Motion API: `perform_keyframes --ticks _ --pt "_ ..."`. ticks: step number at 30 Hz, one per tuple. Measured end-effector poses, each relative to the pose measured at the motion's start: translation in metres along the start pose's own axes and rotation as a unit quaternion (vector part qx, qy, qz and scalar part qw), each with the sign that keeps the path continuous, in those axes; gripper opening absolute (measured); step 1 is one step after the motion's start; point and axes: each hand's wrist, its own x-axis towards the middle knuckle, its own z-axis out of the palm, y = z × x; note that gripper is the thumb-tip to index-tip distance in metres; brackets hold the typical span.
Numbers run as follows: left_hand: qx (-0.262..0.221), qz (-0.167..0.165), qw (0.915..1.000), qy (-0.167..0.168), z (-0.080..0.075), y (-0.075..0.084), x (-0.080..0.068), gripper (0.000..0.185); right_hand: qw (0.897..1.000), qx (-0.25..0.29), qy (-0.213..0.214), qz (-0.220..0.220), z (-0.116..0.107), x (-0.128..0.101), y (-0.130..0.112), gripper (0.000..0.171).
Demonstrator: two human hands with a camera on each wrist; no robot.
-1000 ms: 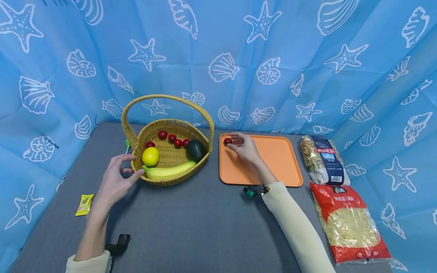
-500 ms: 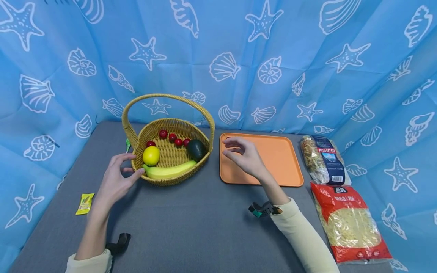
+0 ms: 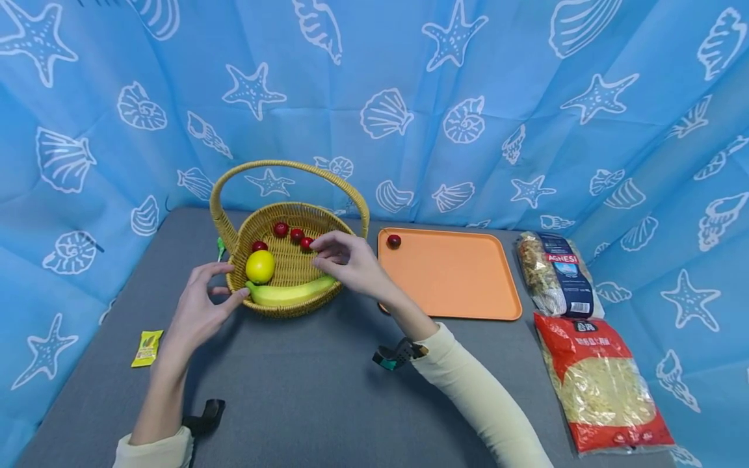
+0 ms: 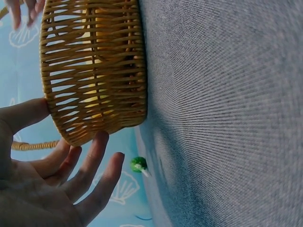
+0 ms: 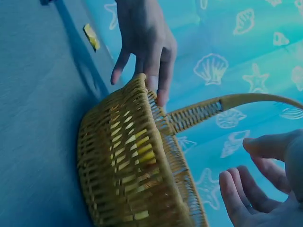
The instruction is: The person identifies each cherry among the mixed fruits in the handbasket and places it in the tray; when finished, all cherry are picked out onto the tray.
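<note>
Head view, step: the right hand (image 3: pixel 345 260) reaches over the basket (image 3: pixel 275 305), fingers loosely spread and holding nothing, fingertips just beside the red fruits (image 3: pixel 295 235) at the back.
Head view, fruit: one red fruit (image 3: pixel 394 241) lies in the far left corner of the orange tray (image 3: pixel 456 286); a lemon (image 3: pixel 260 266) and a banana (image 3: pixel 287 294) lie in the basket.
Head view, left hand (image 3: pixel 199 312): open, fingers resting against the basket's near wall, seemingly steadying it.
Left wrist view: the left fingers (image 4: pixel 92 163) lie straight along the woven wall (image 4: pixel 94 71); a small green thing (image 4: pixel 138 164) lies beyond.
Right wrist view: the right fingers (image 5: pixel 246 189) curve loosely, empty, above the rim (image 5: pixel 156 123).
Next move, by my judgement: a fine pinch on one small round fruit, then a lift clear of the handle (image 3: pixel 281 170).
</note>
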Motion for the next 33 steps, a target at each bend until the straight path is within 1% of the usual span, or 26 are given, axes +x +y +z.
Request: perform_keyframes --ticks 4,7,12,15,17,22,26,31,33 --pt "-0.002 0.001 1.0 0.0 0.001 0.0 0.0 0.061 0.999 -0.011 0.001 0.053 0.017 0.031 0.004 0.029" --pt "-0.003 -0.001 1.0 -0.001 0.001 -0.001 0.0 0.062 0.995 -0.013 0.007 0.098 0.028 0.051 0.01 0.034" --pt "-0.003 -0.005 1.0 -0.003 0.001 -0.002 0.0 0.063 0.984 0.01 0.032 0.176 0.043 0.073 0.018 0.041" --pt "-0.001 -0.004 1.0 -0.004 0.0 -0.001 0.001 0.062 0.977 0.023 0.045 0.206 0.051 0.082 0.022 0.046" --pt "0.001 -0.003 1.0 -0.003 0.001 -0.001 0.001 0.062 0.975 0.02 0.05 0.217 0.055 0.086 0.024 0.05" --pt "-0.002 -0.005 1.0 -0.004 0.001 0.0 0.001 0.063 0.97 0.006 0.046 0.239 0.065 0.093 0.03 0.055" --pt "-0.002 -0.005 1.0 -0.004 0.0 -0.001 0.001 0.062 0.967 0.018 0.042 0.252 0.07 0.093 0.035 0.054" --pt "-0.005 -0.008 0.9999 -0.007 0.001 0.001 0.001 0.063 0.966 0.039 0.04 0.251 0.072 0.092 0.039 0.053" --pt "-0.006 -0.01 0.9999 -0.008 0.001 0.001 0.002 0.064 0.967 0.039 0.04 0.249 0.073 0.092 0.04 0.051"
